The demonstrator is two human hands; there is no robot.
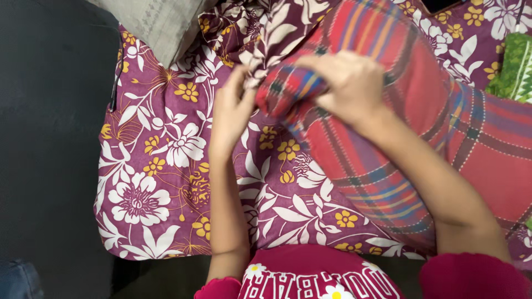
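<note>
A red plaid pillow (443, 127) lies diagonally on a purple floral cover (160, 166) with white and yellow flowers. My right hand (346, 83) clamps down on the pillow's near corner, fingers curled into the plaid cloth. My left hand (233, 108) pinches the edge of the floral cover right beside that corner, where the fabric bunches up. Both forearms reach in from the bottom, in dark pink sleeves.
A grey cushion (158, 25) sits at the top left, partly on the floral cover. A green patterned cloth (515, 66) shows at the right edge. Dark grey surface (50, 138) fills the left side, with a bit of blue denim (19, 279) at the bottom left.
</note>
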